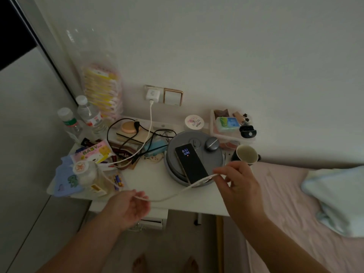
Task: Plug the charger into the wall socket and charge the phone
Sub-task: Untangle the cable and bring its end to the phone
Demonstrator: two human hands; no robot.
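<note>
The charger (151,94) sits in the wall socket (147,89). Its white cable (169,197) hangs between both hands: left hand (131,206) and right hand (239,183) each pinch it, just below the lit phone (190,164).

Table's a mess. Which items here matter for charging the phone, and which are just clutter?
Job: charger in wall socket, white cable, phone, left hand, right hand.

Clutter: water bottles, paper cup, baby wipes, black cord.

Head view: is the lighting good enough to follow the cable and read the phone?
Head view: dim and grainy, edges bowed by the wide lens; the white cable stands out, blurring near the left hand; the phone screen glows, time legible.
</note>
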